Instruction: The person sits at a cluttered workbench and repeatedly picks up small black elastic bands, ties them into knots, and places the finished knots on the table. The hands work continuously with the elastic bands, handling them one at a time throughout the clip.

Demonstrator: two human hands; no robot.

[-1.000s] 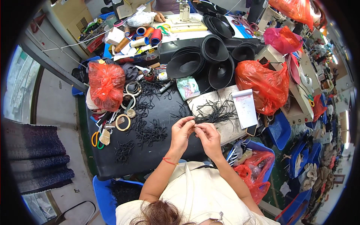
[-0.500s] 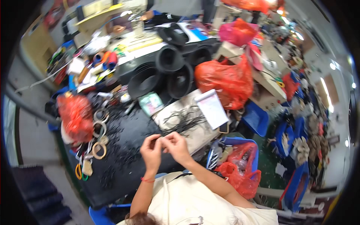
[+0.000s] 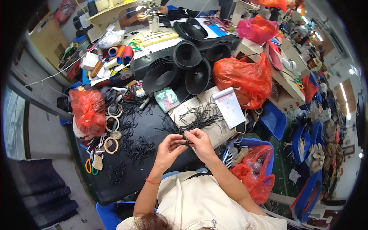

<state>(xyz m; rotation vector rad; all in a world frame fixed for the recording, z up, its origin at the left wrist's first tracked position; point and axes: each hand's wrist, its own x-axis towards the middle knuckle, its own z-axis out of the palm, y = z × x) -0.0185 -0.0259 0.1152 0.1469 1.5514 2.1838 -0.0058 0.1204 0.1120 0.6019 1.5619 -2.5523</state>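
Observation:
Over the near edge of the black table, my two hands meet at the fingertips. My left hand is closed with its thumb and fingers on a thin black cord. The right hand pinches the same cord from the other side. The cord's ends are partly hidden by my fingers. Just beyond lies a heap of black cords on a pale board. More loose black cords are scattered left of my hands.
Stacked black bowl-shaped pieces, a red plastic bag and a white notepad stand beyond. Tape rolls and scissors lie left. A blue bin sits right. Another person's hands work at a sewing machine.
The head view has shifted, so the scene sits farther right and slightly differently tilted. My hands stay together but have turned, and black cord now shows between the fingertips.

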